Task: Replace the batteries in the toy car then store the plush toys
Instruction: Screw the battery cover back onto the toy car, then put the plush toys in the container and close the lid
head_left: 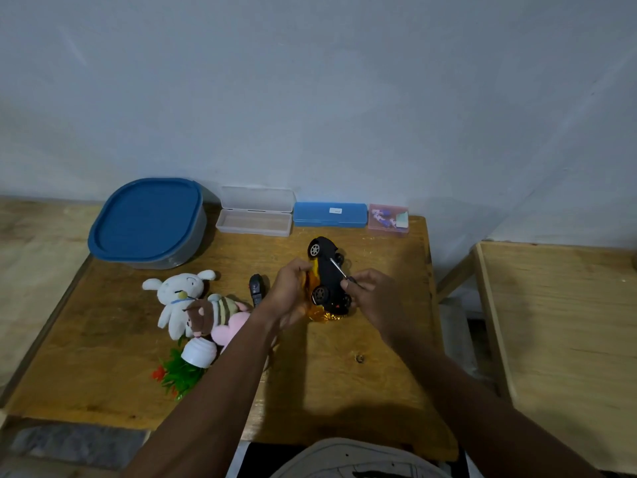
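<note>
The toy car is tipped on its side over the table, black underside and wheels facing right, yellow body facing left. My left hand grips its yellow side. My right hand pinches a small screwdriver whose tip touches the car's underside. To the left, a white plush rabbit, a striped plush and a pink plush lie in a heap.
A blue-lidded grey tub stands at the back left. An open clear case, a blue case and a pink box line the wall. A black remote and a fallen potted plant lie on the wooden table.
</note>
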### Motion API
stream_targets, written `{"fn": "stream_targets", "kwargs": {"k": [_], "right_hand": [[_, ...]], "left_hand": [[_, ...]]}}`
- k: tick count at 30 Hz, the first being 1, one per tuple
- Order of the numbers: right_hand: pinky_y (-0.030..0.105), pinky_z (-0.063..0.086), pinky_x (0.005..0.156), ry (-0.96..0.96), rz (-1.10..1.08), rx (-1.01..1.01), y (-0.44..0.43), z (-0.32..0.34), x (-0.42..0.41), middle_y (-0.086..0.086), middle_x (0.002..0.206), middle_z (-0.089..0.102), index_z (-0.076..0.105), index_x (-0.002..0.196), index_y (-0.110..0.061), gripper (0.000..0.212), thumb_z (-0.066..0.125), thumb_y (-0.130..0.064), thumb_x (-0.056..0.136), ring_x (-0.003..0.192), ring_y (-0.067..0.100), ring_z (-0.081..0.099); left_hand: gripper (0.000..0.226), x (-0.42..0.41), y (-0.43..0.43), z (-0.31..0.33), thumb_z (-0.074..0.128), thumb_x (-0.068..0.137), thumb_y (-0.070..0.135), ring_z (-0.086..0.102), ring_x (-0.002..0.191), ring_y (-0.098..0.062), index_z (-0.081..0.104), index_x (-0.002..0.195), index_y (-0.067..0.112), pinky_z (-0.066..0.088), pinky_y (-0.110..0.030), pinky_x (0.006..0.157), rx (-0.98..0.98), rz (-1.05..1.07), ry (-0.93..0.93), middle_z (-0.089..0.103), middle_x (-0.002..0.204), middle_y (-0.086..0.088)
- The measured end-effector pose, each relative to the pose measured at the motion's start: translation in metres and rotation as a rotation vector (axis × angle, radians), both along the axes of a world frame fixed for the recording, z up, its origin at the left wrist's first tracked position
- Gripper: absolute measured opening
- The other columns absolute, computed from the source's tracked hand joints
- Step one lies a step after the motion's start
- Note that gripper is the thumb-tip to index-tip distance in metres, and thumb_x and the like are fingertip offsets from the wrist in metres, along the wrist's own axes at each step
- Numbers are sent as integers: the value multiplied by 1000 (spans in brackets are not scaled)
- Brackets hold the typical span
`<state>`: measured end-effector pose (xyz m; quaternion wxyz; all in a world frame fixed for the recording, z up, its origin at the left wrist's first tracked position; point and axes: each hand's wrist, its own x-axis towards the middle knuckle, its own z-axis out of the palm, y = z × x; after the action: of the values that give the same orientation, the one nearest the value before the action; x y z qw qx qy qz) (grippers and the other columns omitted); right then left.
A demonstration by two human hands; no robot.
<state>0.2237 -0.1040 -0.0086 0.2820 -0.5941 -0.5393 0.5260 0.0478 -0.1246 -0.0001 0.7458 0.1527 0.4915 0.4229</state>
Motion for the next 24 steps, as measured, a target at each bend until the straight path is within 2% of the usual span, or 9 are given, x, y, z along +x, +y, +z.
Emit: {"fn": "stream_targets", "kwargs": {"k": [3, 5, 8, 10, 13, 15, 18, 21, 24], "right_hand": [[13, 47, 46, 101, -105, -61, -2, -2, -3, 15, 91, 73, 65, 99, -1, 17, 72, -12, 88, 57, 4, 67], [12, 45, 44, 126, -116, -100, 1, -3, -3, 12, 87, 73, 65, 99, -1, 16, 71, -12, 88, 52, 1, 65], [18, 43, 45, 140, -126, -185, 10, -12, -2, 9, 84, 73, 67, 94, -7, 11, 73, -15, 87, 57, 9, 63], [21, 46, 50, 161, -166, -244, 17, -19, -1, 8, 84, 72, 68, 89, -11, 6, 73, -13, 87, 61, 13, 63], [23, 50, 59, 119, -189, -248, 25, -28, -1, 3, 87, 71, 67, 86, -18, 8, 69, -11, 90, 70, 15, 66], [24, 51, 63, 84, -185, -244, 29, -32, -2, 1, 92, 71, 68, 90, -19, 7, 66, -12, 91, 77, 15, 68], [29, 57, 74, 51, -185, -250, 36, -39, -3, -1, 98, 70, 68, 101, -18, 11, 65, -13, 91, 87, 14, 68], [36, 56, 83, 21, -160, -236, 43, -37, -1, -5, 98, 68, 64, 95, -26, 14, 63, -13, 91, 91, 14, 66], [36, 54, 85, -9, -139, -220, 53, -37, 0, -5, 97, 67, 64, 96, -29, 20, 63, -10, 89, 94, 14, 64]], "left_hand": [[43, -2, 5, -10, 48, 99, 26, 60, 122, -38, 53, 135, 4, 44, -58, 105, -39, -53, 88, 64, 129, -22], [42, -2, 8, -12, 57, 98, 22, 61, 121, -37, 52, 137, 7, 46, -57, 105, -37, -41, 114, 64, 129, -20], [44, 3, 13, -14, 67, 93, 20, 69, 108, -31, 53, 134, 10, 58, -47, 88, -42, 45, 259, 69, 121, -16], [54, 7, 19, -19, 77, 85, 25, 71, 101, -27, 54, 133, 16, 59, -44, 85, -30, 74, 532, 70, 121, -12], [64, 17, 29, -28, 83, 78, 36, 63, 109, -24, 54, 133, 20, 54, -45, 93, 39, 38, 1061, 65, 125, -4], [67, 25, 34, -31, 81, 79, 39, 59, 115, -25, 53, 135, 17, 52, -42, 95, 64, 36, 1277, 64, 127, -5], [70, 31, 37, -40, 78, 79, 45, 54, 119, -29, 50, 137, 16, 49, -43, 95, 93, -20, 1406, 61, 128, -10], [74, 37, 39, -49, 76, 78, 49, 46, 121, -32, 47, 138, 17, 47, -46, 96, 87, -119, 1490, 56, 131, -12], [80, 43, 40, -49, 77, 77, 51, 41, 126, -33, 41, 142, 21, 44, -47, 98, 68, -166, 1528, 47, 138, -11]]}}
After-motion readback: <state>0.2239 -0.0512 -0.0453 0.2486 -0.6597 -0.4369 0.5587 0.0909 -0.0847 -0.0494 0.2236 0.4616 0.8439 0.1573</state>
